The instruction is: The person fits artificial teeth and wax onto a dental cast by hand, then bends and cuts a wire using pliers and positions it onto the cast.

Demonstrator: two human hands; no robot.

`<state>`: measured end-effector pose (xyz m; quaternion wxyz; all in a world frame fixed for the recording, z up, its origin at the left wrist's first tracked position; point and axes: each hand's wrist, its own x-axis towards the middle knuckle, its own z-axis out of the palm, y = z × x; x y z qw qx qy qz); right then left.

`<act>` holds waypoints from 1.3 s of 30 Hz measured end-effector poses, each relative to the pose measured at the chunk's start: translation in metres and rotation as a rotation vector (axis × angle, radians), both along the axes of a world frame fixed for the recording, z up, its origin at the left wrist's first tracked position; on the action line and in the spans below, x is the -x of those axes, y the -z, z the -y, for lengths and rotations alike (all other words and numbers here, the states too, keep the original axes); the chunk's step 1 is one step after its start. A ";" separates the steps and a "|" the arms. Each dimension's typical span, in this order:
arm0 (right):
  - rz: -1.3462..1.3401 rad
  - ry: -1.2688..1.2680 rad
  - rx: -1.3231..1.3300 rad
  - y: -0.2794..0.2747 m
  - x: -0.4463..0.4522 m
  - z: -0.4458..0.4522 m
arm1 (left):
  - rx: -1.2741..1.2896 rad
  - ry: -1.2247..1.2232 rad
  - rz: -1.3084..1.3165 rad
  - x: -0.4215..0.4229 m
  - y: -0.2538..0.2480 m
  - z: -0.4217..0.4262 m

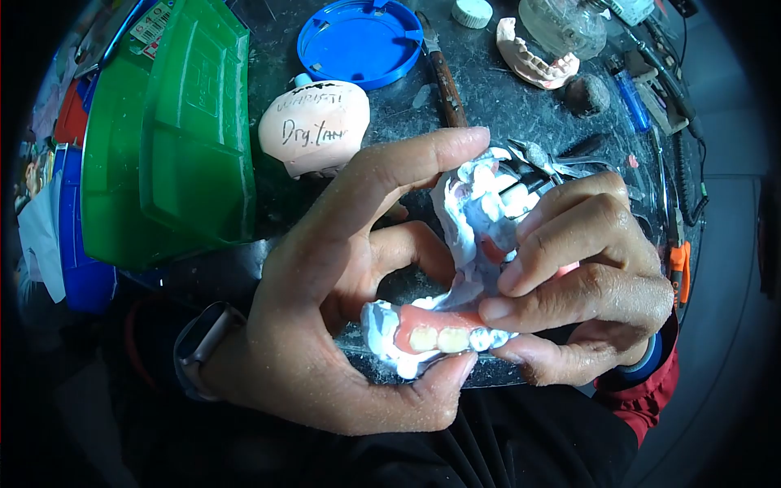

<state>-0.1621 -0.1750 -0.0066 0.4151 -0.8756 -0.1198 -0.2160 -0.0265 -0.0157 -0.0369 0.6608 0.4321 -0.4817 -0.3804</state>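
The left hand (313,325) is clamping the dental cast (462,236) between its fingers, presumably steadying it; the right hand (598,289) is pinching the pink denture (447,320) onto it.

Dark scuffed bench (486,88), round blue lid (359,42), inscribed plaster block (316,118), wooden-handled tool (445,85), white cap (472,12), pinkish dental cast (530,67), pliers (540,156)

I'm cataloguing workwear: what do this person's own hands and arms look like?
The left hand and right hand are ungloved, with fine pale specks. The left wears a dark-faced watch; the right, a blue band and a red sleeve.
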 end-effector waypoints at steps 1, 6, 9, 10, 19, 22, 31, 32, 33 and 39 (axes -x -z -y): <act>-0.004 0.001 -0.005 0.000 0.000 0.000 | -0.001 0.003 0.000 0.000 -0.001 0.000; -0.004 0.020 -0.031 0.002 0.001 -0.002 | -0.057 0.040 0.009 -0.002 -0.004 -0.001; -0.005 0.028 -0.040 0.002 0.001 -0.002 | -0.067 0.052 -0.003 -0.002 -0.004 -0.001; -0.001 0.032 -0.046 0.003 0.001 -0.003 | -0.070 0.061 -0.015 -0.002 -0.005 -0.002; 0.009 0.014 -0.058 0.003 -0.001 -0.003 | -0.022 0.025 -0.003 0.000 -0.002 0.001; 0.009 -0.003 -0.077 0.004 -0.002 -0.002 | -0.036 0.002 -0.012 0.002 -0.002 -0.001; 0.029 -0.013 -0.081 0.006 -0.003 -0.002 | -0.024 -0.006 -0.010 0.001 -0.003 0.000; 0.036 -0.008 -0.080 0.006 -0.003 -0.002 | -0.021 -0.009 0.004 0.001 -0.003 0.001; 0.038 -0.004 -0.082 0.007 -0.003 -0.003 | -0.018 -0.011 0.018 0.001 -0.003 0.001; 0.034 0.009 -0.089 0.006 -0.002 -0.004 | -0.060 0.016 -0.009 0.001 -0.003 -0.002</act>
